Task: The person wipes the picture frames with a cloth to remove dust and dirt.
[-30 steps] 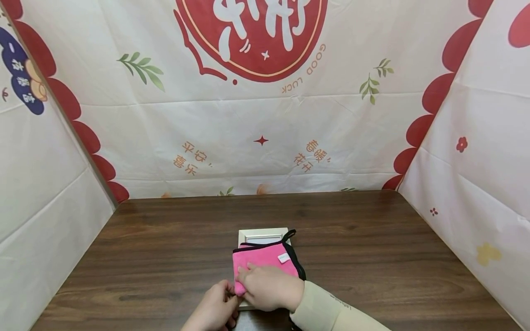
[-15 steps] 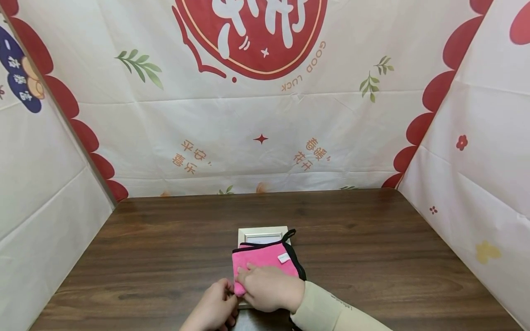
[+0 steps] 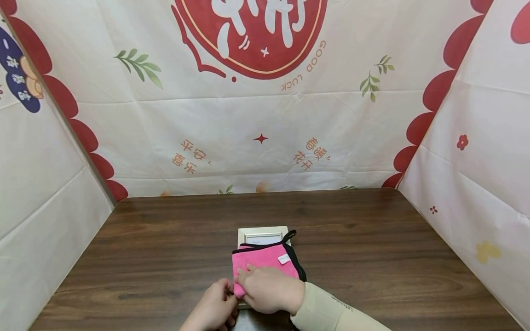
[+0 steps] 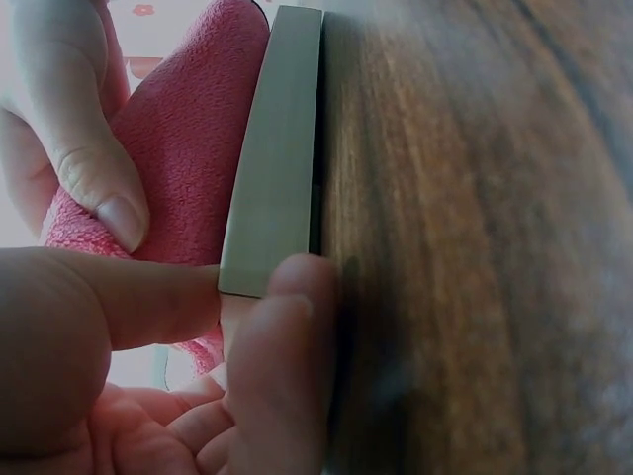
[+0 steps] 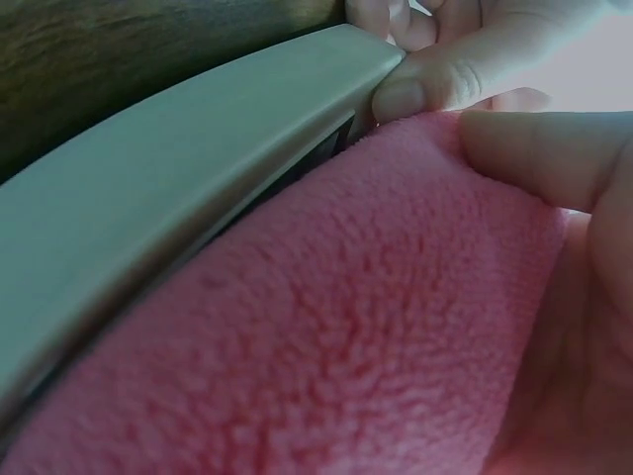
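Observation:
A pale picture frame (image 3: 262, 230) lies flat on the table, largely covered by a pink cloth (image 3: 265, 257) with black edging, a hanging loop and a white tag. At the frame's near left corner, my left hand (image 3: 213, 305) pinches the frame between thumb and finger; the left wrist view shows its side edge (image 4: 274, 158) there. My right hand (image 3: 271, 289) holds the cloth, thumb and fingers on the bunched fabric, against the frame's face. Close up in the right wrist view, the fluffy cloth (image 5: 297, 327) lies along the inside of the frame border (image 5: 198, 148).
The dark wood tabletop (image 3: 165, 243) extends around the frame on all sides. White printed fabric (image 3: 232, 119) hangs behind the table and along both sides. Something dark, partly hidden, sits under the right sleeve (image 3: 320, 308) at the bottom edge.
Both hands stay almost in place, with the cloth and frame under them. The head view shifts very slightly.

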`<state>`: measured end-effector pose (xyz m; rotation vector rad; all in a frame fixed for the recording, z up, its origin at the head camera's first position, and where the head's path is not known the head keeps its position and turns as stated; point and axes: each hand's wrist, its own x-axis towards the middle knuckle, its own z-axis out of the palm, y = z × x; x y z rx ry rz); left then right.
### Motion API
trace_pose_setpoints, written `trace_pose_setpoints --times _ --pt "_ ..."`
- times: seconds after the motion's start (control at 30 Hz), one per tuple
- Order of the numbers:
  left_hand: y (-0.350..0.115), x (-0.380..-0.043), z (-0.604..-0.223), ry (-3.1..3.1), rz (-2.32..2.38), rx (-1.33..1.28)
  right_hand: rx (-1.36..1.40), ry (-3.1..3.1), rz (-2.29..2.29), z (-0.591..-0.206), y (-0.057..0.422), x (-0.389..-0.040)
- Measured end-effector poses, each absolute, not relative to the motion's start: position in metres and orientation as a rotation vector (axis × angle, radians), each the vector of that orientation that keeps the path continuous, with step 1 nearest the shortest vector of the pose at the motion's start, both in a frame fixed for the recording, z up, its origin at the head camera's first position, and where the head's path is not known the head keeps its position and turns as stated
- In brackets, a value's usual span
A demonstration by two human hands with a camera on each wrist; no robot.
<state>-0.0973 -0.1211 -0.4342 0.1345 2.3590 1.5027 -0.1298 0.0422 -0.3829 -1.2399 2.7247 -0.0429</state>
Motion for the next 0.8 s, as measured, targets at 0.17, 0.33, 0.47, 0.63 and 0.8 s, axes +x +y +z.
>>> trace_pose_setpoints --times 0.17,0.33,0.47,0.63,0.8 --pt "-0.1218 -0.0973 -0.4348 2.359 1.507 0.148 -1.243 2.716 -0.056 -0.3826 0.0428 -0.1305" --pt "-0.1221 -0.0974 -0.4355 2.361 1.504 0.163 -1.226 2.720 -0.057 -0.3831 0.0416 -0.1311" --pt "-0.1224 -0.0976 -0.4353 2.359 1.495 0.140 -1.224 2.746 -0.054 -0.3837 0.0401 -0.1324" --pt "-0.1225 -0.0976 -0.4348 2.362 1.494 0.127 -1.219 2.766 -0.065 -0.3837 0.0394 -0.1346" --pt "-0.1221 -0.0968 -0.4348 2.377 1.498 0.136 -1.219 2.779 -0.071 -0.3849 0.0389 -0.1368"
